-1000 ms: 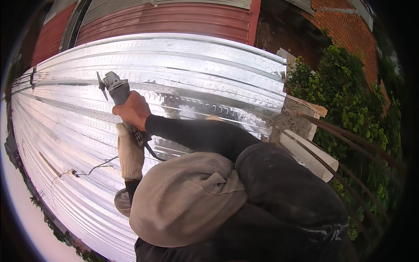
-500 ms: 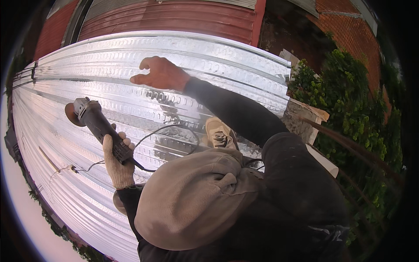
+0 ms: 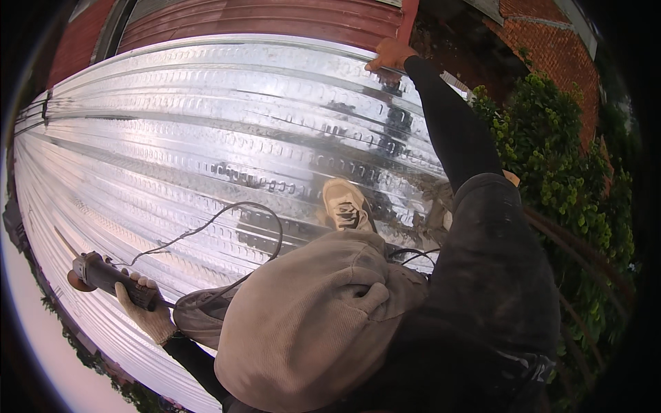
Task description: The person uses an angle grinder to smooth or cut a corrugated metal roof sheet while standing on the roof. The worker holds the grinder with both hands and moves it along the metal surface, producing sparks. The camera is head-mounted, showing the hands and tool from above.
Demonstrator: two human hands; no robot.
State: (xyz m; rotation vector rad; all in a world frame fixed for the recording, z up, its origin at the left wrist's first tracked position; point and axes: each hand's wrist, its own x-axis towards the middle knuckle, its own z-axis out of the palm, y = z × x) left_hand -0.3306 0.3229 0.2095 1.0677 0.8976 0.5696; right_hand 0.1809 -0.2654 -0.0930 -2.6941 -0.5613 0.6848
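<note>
My gloved left hand [image 3: 147,310] is wrapped round the dark body of an angle grinder [image 3: 110,279], out at the lower left. The grinder's brownish disc [image 3: 80,281] faces away from me, and its black cord [image 3: 272,220] loops over the metal. Long ribbed, shiny metal sheets [image 3: 227,144] spread beneath me. At their far right edge, my bare right hand [image 3: 391,56] has its fingers curled at the rim of the top sheet, the arm stretched out. Part of its grip is hidden by the hand itself.
My beige shoe [image 3: 346,206] stands on the sheets. Beige cloth [image 3: 296,323] fills the lower middle of the view. Red corrugated panels [image 3: 275,24] lie beyond the far edge. Leafy bushes [image 3: 551,158] and an orange tiled roof [image 3: 544,41] are to the right.
My right hand has gone from above the sheets to their far right edge and closed there. My left hand has carried the grinder down and outward to the left, shifting its cord.
</note>
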